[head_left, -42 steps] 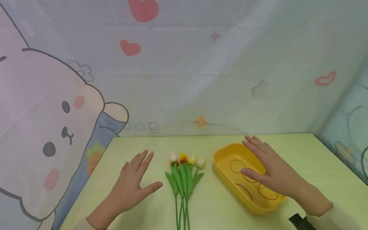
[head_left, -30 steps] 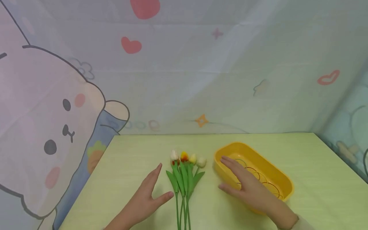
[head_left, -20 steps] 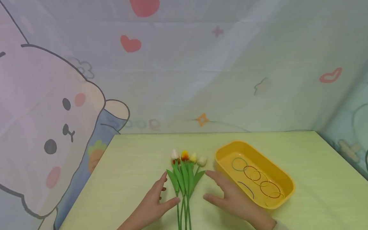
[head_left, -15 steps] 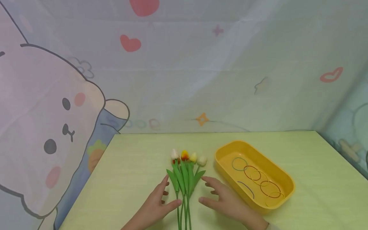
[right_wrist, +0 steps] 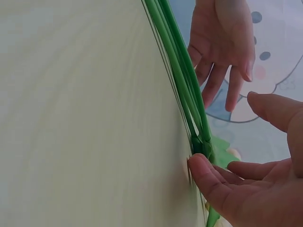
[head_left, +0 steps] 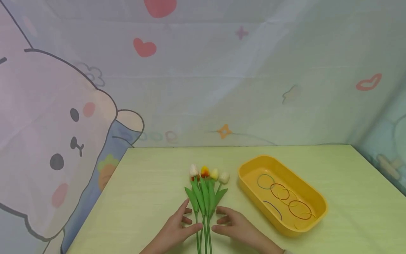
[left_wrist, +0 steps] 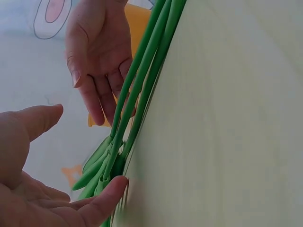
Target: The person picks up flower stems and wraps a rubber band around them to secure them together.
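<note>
Bunch of tulips (head_left: pixel 207 203) (look artificial) lies flat on table (head_left: pixel 152 176), btwn the two hands. Heads point away from the person, stems (head_left: pixel 206 233) run toward them & out of the head view's bottom edge; prob. that way round so the thin part is w/in easy reach & petals stay clear of fingers. Stems bunch close below the leaves, then spread a bit.

L hand (head_left: pixel 176 225) just beside on one side, R hand (head_left: pixel 236 225) on the other, both low, nr where leaves meet stems. Both relaxed, fingers loosely bent, neither grips anything. Palms face each other across the bunch, prob. b/c one hand per side evens things up. L thumb overlaps a stem in head view; actual contact, can't tell. R thumb shows a gap.

Yellow tray (head_left: pixel 295 187) sits apart to the right, angled, prob. there to keep thin colored bands (head_left: pixel 289 194) together yet reachable; several overlap, blue one (head_left: pixel 274 206) apart. Behind: cartoon-print backdrop (head_left: pixel 190 95).
</note>
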The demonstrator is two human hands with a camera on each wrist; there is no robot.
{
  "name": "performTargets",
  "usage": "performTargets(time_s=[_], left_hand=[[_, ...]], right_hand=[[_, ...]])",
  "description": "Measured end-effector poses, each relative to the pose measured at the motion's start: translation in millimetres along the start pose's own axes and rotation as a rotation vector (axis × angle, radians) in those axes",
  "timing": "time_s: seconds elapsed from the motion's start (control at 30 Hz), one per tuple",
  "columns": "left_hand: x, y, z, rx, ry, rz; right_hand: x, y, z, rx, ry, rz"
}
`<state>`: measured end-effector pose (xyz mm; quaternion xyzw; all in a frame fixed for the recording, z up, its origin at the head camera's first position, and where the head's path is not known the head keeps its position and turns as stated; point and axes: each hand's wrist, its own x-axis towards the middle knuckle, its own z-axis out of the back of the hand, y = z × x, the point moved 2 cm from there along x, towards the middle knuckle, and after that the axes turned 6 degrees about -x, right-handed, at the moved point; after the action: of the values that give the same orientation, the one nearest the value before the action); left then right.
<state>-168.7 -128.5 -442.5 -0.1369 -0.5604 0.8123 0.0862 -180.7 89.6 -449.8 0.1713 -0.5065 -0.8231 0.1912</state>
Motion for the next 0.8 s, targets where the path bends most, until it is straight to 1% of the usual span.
performTargets(time_s=[0.13,0.2,0.27,0.33,0.47,0.63,0.8], left_hand=[[0.2,0.8,-2.7,-0.025,0.009,0.011],[0.5,0.3,-4.4,-0.052,0.019,0.022],[0.6,-0.3,-6.7,-0.097,0.031,0.034],[1.0,-0.1,-8.9,-0.138,0.04,0.046],[1.8,1.2,-13.0,-0.202,0.047,0.06],[2.1,0.5,-16.3,-0.254,0.043,0.069],[2.7,-1.5,-19.1,-0.286,0.021,0.075]], right_hand=[[0.4,1,-3,0.018,0.011,-0.035],[0.6,2,-5,0.021,0.017,-0.04],[1.1,2,-6,0.028,0.023,-0.04],[2.1,2,-8,0.056,0.033,-0.037],[5.1,2,-14,0.146,0.06,-0.032],[8.0,3,-20,0.221,0.062,-0.022],[7.9,4,-22,0.238,0.043,-0.036]])
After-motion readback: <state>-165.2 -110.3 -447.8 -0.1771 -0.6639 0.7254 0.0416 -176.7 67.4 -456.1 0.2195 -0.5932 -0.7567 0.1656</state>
